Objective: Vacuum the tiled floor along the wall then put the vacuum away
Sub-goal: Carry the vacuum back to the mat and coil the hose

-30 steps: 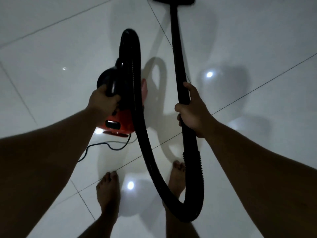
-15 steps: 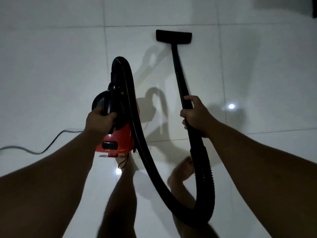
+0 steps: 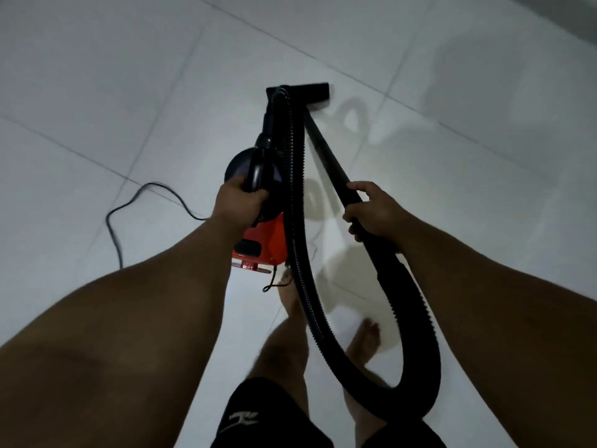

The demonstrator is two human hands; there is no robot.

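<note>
My left hand grips the black carry handle of a small red and black vacuum cleaner, held up off the white tiled floor. My right hand is closed around the black wand, which slopes down to the flat floor nozzle resting on the tiles ahead. A ribbed black hose arches from the vacuum's front, drops past my legs and loops back up to the wand below my right hand.
The black power cord trails in a loop across the tiles at the left. My bare feet stand under the hose loop. A darker strip, perhaps the wall base, shows at the top right corner.
The view has swung, so the tile lines now run diagonally. The nozzle sits farther right and nearer the dark strip. The cord loop has come closer. Both hands keep their grips.
</note>
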